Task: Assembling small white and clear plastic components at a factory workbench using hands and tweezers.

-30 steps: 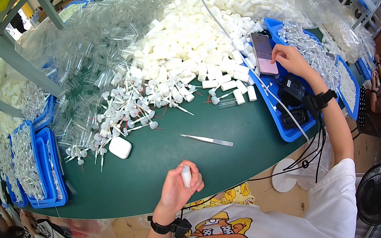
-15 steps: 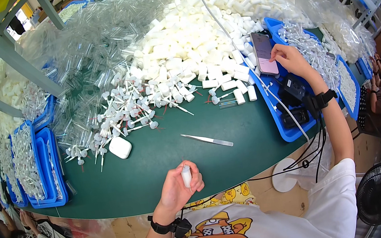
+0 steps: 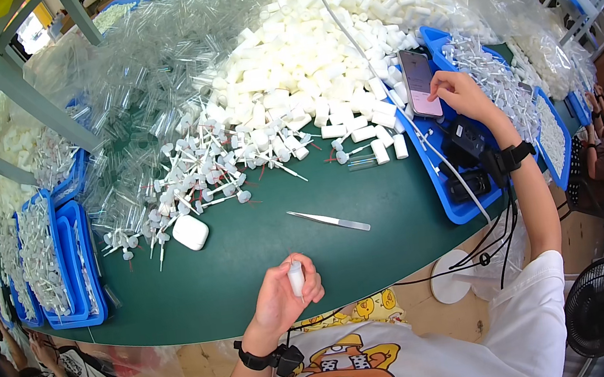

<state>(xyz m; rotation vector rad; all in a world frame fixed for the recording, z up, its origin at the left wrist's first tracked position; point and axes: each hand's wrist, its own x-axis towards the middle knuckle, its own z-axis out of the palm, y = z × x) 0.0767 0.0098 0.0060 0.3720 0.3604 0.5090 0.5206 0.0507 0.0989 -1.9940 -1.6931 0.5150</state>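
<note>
My left hand [image 3: 287, 291], near the table's front edge, is closed around a small white plastic bottle [image 3: 296, 278], held upright with its greyish top end showing. My right hand [image 3: 461, 96] reaches to the upper right with bent fingers, a fingertip at the screen of a smartphone [image 3: 420, 87]. The phone leans over a blue tray [image 3: 432, 164], apparently propped rather than gripped. Metal tweezers [image 3: 327, 220] lie on the green table [image 3: 249, 249] beyond my left hand. Farther left lies a rounded white case [image 3: 190, 233].
White bottles [image 3: 295, 75] are heaped at the back centre, clear tubes [image 3: 156, 63] to their left. White-stemmed pieces with grey caps [image 3: 196, 168] lie in front. Filled blue trays [image 3: 72, 264] stand left. A white cable [image 3: 342, 27] crosses the table; a fan [image 3: 603, 301] stands lower right.
My hands and the things on the table look almost unchanged. At the lower left, another person's arms have shifted slightly.
</note>
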